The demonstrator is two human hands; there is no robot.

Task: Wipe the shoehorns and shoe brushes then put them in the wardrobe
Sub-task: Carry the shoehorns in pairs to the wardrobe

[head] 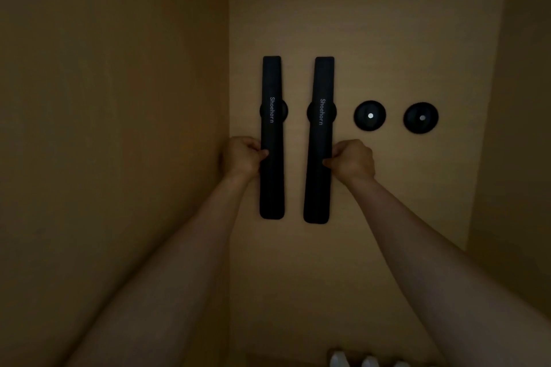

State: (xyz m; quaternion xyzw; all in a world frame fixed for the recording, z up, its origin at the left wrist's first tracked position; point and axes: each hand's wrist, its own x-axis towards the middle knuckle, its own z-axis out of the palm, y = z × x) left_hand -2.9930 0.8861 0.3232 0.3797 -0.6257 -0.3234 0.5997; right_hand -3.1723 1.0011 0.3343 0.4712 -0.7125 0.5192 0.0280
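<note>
Two hands curl closed, left hand (243,158) gripping left shoehorn (272,140), right hand (353,161) gripping right shoehorn (320,143)

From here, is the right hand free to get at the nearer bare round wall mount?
Probably not yet: the right hand grips the right shoehorn. Nothing blocks the path to the mount, just up and right.

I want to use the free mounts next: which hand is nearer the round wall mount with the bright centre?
Right. The right hand grips the right shoehorn, just left of and below the round mount. The left hand grips the left shoehorn, farther left.
</note>
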